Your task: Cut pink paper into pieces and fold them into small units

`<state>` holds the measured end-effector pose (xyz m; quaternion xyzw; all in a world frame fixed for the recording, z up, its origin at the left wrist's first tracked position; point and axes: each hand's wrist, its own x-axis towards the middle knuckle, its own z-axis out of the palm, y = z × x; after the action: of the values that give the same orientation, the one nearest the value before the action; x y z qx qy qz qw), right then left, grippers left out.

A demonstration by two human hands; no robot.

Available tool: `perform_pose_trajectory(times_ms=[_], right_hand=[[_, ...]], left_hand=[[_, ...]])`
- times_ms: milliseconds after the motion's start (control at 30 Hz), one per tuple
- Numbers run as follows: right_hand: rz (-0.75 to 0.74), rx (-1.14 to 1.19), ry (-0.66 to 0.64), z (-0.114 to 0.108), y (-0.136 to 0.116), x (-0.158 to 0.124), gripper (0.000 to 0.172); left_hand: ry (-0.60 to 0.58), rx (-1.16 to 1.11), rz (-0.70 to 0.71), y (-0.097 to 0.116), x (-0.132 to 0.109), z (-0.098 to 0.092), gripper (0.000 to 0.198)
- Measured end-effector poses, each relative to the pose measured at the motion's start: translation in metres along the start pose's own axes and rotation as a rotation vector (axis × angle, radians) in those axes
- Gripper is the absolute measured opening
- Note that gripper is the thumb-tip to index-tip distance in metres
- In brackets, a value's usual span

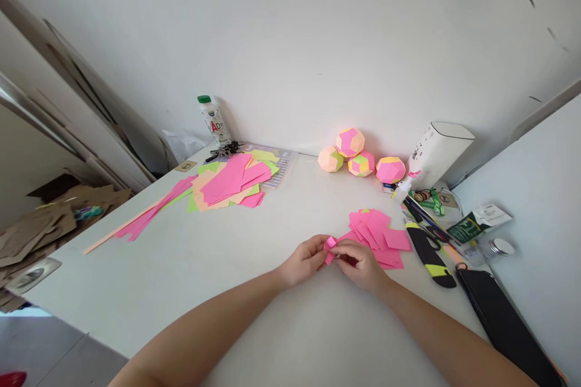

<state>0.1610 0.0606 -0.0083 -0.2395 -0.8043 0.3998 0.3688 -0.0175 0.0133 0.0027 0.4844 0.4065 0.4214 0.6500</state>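
Note:
Between my two hands is a small folded piece of pink paper (pixel 330 244), held above the white table (pixel 218 272). My left hand (pixel 305 261) pinches its left side, fingers closed. From the right, my right hand (pixel 359 263) grips the same piece with thumb and fingertips. Just behind my right hand lies a loose pile of pink paper pieces (pixel 374 230). Farther back, near the wall, several faceted paper balls (pixel 350 143) in pink, yellow, peach and green sit together.
At the back left are stacked coloured sheets (pixel 227 181), paper strips (pixel 158 208) and a white bottle (pixel 213 121). Along the right edge lie a black and yellow cutter (pixel 429 254), a glue bottle (pixel 402 190), a jar (pixel 502 247) and a black phone-like object (pixel 503 320).

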Motion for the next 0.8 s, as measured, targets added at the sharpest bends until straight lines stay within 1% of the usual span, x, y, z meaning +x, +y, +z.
perform_pose_trajectory(times_ms=[133, 300, 467, 600, 800], right_hand=[[-0.023, 0.025, 0.001, -0.0003, 0.0003, 0.0003, 0.011], [-0.037, 0.048, -0.018, -0.0005, 0.0002, 0.0006, 0.014], [0.008, 0.035, -0.043, -0.0010, 0.0008, -0.0008, 0.016], [0.054, 0.018, -0.044, -0.0012, -0.0001, -0.0011, 0.016], [0.064, 0.035, -0.008, -0.0002, -0.0025, -0.0003, 0.019]], left_hand=[[0.009, 0.014, -0.017, 0.0002, -0.0002, -0.0001, 0.049], [0.012, 0.037, -0.014, 0.0013, 0.0000, -0.0001, 0.051], [-0.030, 0.125, 0.033, 0.0051, -0.0011, -0.0011, 0.051], [-0.040, 0.174, 0.038, 0.0065, -0.0025, -0.0021, 0.048], [-0.069, 0.173, 0.037, 0.0052, -0.0033, -0.0029, 0.041]])
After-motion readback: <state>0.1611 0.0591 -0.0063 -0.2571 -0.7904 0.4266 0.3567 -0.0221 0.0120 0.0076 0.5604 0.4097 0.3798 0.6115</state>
